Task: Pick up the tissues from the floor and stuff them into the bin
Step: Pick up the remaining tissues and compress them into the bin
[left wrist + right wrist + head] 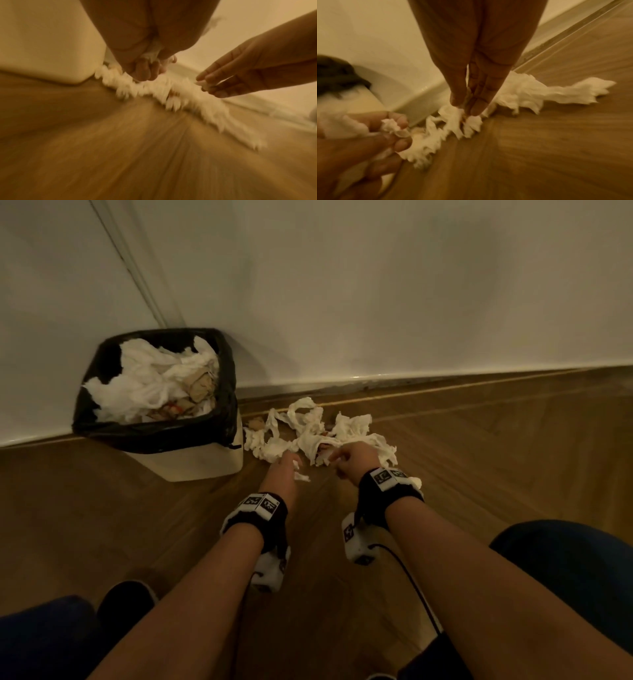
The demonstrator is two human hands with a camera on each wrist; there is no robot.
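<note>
Gathering step: the left hand [286, 470] clenches tissue scraps, the right hand [352, 458] pinches the floor tissues [318, 433]; next, lifting them left into the bin [156, 436].

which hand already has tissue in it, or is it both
Both: the left hand grips a crumpled wad, while the right hand only pinches a small bit at its fingertips above the pile.

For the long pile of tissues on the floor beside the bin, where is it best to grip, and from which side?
Probably the thick crumpled middle of the tissues, from above and the near side: the wall and bin close the other sides, and thin tails may tear.
</note>
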